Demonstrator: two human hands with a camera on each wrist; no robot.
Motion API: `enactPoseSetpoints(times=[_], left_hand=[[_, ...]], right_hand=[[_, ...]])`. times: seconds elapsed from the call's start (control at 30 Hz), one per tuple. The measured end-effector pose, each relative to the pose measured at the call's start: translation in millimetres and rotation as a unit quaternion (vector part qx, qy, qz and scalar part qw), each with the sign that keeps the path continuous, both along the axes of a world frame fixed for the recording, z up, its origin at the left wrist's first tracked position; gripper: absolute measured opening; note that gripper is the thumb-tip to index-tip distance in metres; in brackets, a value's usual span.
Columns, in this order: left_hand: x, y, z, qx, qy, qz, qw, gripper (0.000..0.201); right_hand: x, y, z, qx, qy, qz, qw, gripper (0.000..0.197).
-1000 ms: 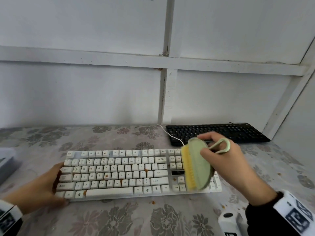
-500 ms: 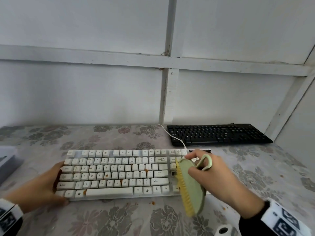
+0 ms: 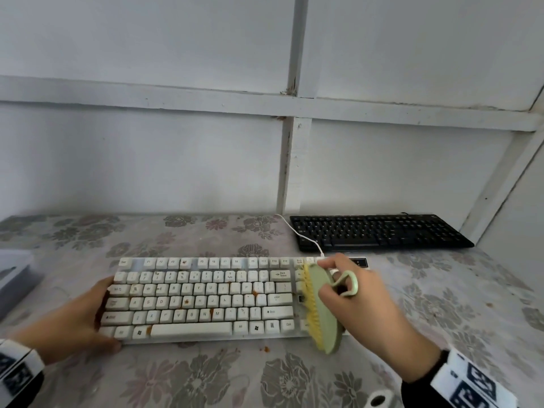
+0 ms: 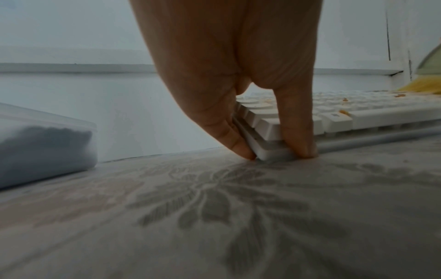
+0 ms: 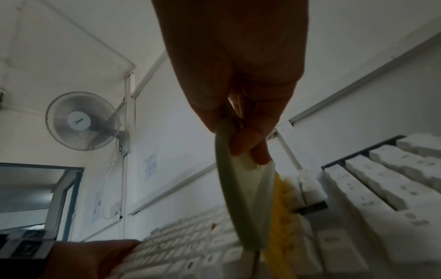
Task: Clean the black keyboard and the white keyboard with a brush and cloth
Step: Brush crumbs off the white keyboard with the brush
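Across the lower half of the head view, a table [image 3: 441, 304] carries a grey floral-patterned covering with a soft, slightly wrinkled surface. At the centre lies the white keyboard [image 3: 203, 298], a long flat rectangle with rounded off-white keycaps; several keys carry orange-brown specks, and a few crumbs [image 3: 266, 348] lie on the covering just below its front edge. A thin white cable [image 3: 297, 231] runs from the keyboard's upper right corner toward the wall. Upper right of it, well apart and close to the wall, sits the black keyboard [image 3: 379, 232], low-profile and matte. At the left frame edge stands a translucent plastic box [image 3: 13, 270] with rounded corners and dark contents.

The left hand [image 3: 73, 316] holds the left end of the white keyboard; the left wrist view shows a thumb and finger [image 4: 297, 132] clamped around its near corner, tips touching the covering. The right hand [image 3: 362, 298] grips the brush [image 3: 323, 307], fingers curled around its back near the looped handle. The brush is an oval pale green plastic body with yellow bristles, tilted on edge, bristles facing left and pressed onto the keys at the right part of the white keyboard, hiding the keys behind it.

The painted white wall [image 3: 147, 160] behind shows raised horizontal and vertical battens with chipped joints. In the right wrist view a wall-mounted fan [image 5: 82, 120] appears at left.
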State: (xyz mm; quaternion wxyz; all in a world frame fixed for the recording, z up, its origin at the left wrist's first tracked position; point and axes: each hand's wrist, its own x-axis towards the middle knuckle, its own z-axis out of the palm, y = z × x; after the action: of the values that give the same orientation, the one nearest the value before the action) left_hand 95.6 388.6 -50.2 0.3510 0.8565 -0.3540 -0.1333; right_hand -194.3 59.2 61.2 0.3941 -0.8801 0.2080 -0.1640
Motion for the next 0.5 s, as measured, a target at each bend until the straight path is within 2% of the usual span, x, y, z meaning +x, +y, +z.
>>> enactPoseSetpoints(times=[0.1,0.3,0.5], left_hand=[[0.4,1.2,-0.3,-0.001,0.000,-0.001,1.000,0.109],[-0.3,3.4,1.3,0.007,0.006,-0.007,1.000,0.109],[-8.3,-2.2,11.2,0.023,0.006,0.009,1.000,0.106]], right_hand=[[-7.3,-1.2,7.7,0.004,0.019,0.007,1.000,0.023],[10.4,-14.2,27.8,-0.014,-0.073,-0.052,0.996,0.028],[8.1,-10.4,4.2,-0.016,-0.015,-0.023,0.999,0.026]])
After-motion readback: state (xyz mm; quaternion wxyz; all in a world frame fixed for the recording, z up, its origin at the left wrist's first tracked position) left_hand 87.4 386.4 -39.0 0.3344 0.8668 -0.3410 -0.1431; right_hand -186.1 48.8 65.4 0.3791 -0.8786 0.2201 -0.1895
